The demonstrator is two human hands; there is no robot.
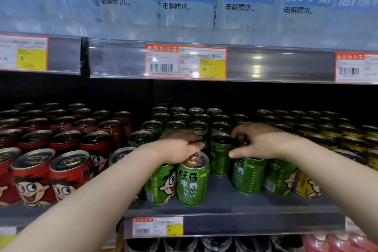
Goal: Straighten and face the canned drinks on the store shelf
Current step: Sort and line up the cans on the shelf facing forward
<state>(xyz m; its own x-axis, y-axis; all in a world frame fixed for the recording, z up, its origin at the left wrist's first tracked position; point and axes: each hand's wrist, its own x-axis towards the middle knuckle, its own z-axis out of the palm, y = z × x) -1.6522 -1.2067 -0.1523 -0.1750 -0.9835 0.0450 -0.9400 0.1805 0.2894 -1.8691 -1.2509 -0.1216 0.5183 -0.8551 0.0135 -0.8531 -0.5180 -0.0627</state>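
The grey shelf shows a bare strip along its front edge and an open gap at 5 o'clock of the four front green milk cans. Both hands reach in: the left hand curls over can tops, and the right hand, fingers spread, grips another green can.

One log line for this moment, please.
stage: facing green cans | left hand: on can tops | right hand: on can tops | front row: gap
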